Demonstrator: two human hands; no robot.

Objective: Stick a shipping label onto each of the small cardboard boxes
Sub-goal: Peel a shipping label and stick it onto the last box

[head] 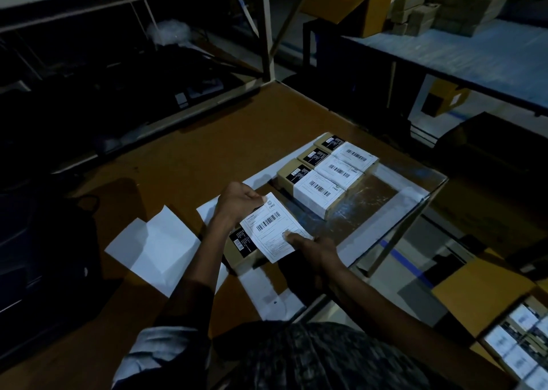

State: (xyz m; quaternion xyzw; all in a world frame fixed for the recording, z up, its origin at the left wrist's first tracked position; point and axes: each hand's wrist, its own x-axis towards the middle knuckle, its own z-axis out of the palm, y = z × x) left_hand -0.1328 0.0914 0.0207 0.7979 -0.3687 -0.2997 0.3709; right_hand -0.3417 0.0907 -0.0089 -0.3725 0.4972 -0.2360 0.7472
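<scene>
Both hands hold a "CRED" shipping label (272, 226) above a box (237, 250).

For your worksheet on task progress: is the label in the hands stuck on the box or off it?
Off. The label is held tilted above the box, pinched by the left hand and right hand.

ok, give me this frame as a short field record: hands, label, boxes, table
left hand: pinches the top corner of the white barcode shipping label
right hand: holds the label's lower edge
label: over the small tan cardboard box, not yet pressed flat
labelled boxes: three in a row, white labels on
backing sheets: white, loose
table: brown top
</scene>
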